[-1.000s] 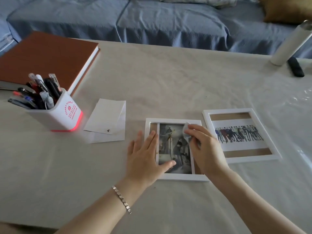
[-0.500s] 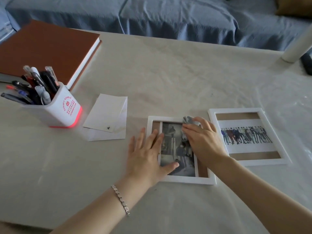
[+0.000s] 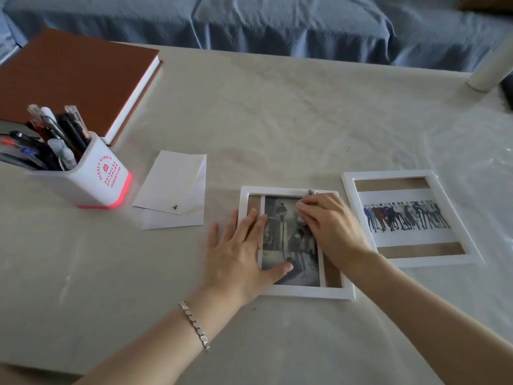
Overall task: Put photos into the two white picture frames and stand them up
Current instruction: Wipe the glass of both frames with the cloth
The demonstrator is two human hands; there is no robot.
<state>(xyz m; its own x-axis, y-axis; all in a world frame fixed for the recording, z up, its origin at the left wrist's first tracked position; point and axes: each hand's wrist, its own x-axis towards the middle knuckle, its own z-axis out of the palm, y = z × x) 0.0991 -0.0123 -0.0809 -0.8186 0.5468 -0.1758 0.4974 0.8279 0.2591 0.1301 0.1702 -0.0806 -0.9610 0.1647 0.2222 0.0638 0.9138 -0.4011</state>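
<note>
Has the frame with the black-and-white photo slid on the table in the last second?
No. The frame keeps the same gap to the white envelope; the left hand presses on it.

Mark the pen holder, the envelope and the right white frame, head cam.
pen holder (image 3: 97,179), head view, white front wall below the pens.
envelope (image 3: 173,182), head view, middle of the flap.
right white frame (image 3: 388,175), head view, top rail.

White pen holder (image 3: 94,177) has red print on its front: small round logo w/ rows of chars around it, too small & blurred to read. White envelope (image 3: 173,184) bears a tiny dark round mark, illegible. Nothing else legible
</note>
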